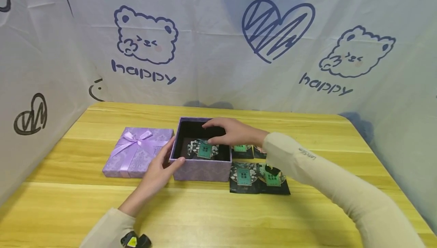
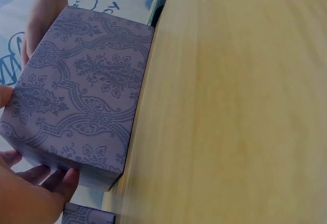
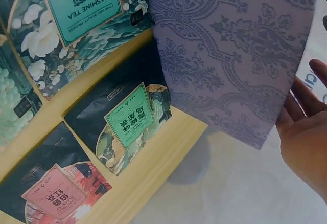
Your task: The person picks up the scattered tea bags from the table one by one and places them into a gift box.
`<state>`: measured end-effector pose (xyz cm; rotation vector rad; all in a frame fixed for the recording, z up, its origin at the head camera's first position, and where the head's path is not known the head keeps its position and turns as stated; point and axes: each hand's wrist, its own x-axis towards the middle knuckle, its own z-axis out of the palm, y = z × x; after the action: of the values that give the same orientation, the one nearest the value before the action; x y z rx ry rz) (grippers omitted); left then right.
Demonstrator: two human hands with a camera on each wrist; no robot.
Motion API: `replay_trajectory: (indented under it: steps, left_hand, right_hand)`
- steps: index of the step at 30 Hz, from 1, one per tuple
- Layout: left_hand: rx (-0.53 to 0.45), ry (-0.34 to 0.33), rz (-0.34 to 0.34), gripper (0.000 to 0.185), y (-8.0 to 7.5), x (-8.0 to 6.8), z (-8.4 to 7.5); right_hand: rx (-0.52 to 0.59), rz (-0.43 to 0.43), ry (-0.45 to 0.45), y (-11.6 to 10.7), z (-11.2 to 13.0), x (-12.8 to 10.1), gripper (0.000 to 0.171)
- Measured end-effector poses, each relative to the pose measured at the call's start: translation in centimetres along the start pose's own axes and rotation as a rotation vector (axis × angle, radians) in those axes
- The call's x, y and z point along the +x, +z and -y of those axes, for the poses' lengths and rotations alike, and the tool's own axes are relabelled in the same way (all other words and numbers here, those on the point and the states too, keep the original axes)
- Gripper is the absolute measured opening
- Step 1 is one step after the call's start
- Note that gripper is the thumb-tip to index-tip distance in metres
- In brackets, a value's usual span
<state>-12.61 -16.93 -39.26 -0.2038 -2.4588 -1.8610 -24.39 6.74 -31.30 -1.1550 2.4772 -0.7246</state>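
A purple patterned gift box with a black inside stands uncovered mid-table. My left hand grips its front left corner, thumb at the front rim and fingers along the left side. In the left wrist view, the left hand's fingers press the box's side. Flat on the box's floor lies a dark tea packet with a green label. Over the right part of the box hovers my right hand, thumb and index finger spread apart, thumb near the packet. From the right wrist view, the right hand reaches past the box wall.
The purple lid with a ribbon bow lies left of the box. Right of it are more packets: jasmine tea in front, a green-labelled packet and a red-labelled packet behind. A printed curtain hangs behind the table.
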Motion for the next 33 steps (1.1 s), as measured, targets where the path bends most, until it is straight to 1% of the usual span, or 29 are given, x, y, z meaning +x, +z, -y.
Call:
replay_trajectory:
  steps: [7, 15, 18, 21, 23, 28, 33]
  left_hand:
    - [0.017, -0.005, -0.002, 0.07, 0.1, 0.0, -0.1]
    - [0.028, -0.011, 0.001, 0.069, 0.0, 0.0, -0.1]
    - [0.025, -0.013, 0.002, 0.07, 0.0, 0.0, -0.1]
    - [0.017, -0.018, 0.003, 0.07, 0.0, -0.1, -0.1]
    - [0.012, -0.023, 0.004, 0.07, 0.0, -0.1, -0.2]
    - [0.008, -0.022, 0.003, 0.07, 0.0, -0.1, -0.2]
    - [0.013, -0.015, 0.003, 0.07, 0.0, 0.1, -0.3]
  right_hand:
    - [0.072, -0.093, 0.005, -1.2, 0.0, -1.8, 0.053]
    - [0.115, -0.166, -0.042, -1.8, -0.5, -4.8, 0.053]
    - [0.136, -0.172, -0.016, -1.8, -1.1, -5.9, 0.053]
    - [0.169, -0.16, 0.029, -1.7, -1.8, -6.9, 0.053]
    - [0.161, -0.158, 0.042, -1.6, -2.3, -7.4, 0.053]
    - [0.1, -0.17, 0.043, -1.4, -3.4, -8.5, 0.052]
    - [0.124, -0.177, 0.064, -1.1, -4.5, -9.7, 0.052]
